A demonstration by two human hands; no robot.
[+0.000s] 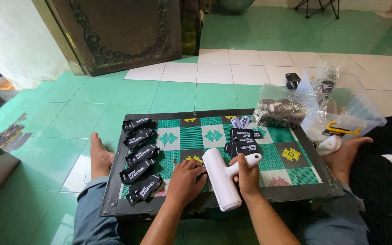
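Black rectangular hang tags (pixel 138 154) with white print, overlapping in a column down the left side of a low board (pixel 296 193) covered in green, grey and white checked patterned mat; smaller pile of black tags (pixel 242 141) near the centre, just beyond the hands; two pale small labels (pixel 240 121) at the far edge. Clear plastic bag (pixel 281 111) of dark tangled cords at the far right corner; clear plastic bin (pixel 357 109) beside it on the tiled floor, holding small bags and a yellow item. White smooth plastic tagging gun (pixel 222 179) near the front edge; right hand (pixel 247 174) curled closed around its handle; left hand (pixel 185 181) touching its barrel, fingers bent, resting on the mat.
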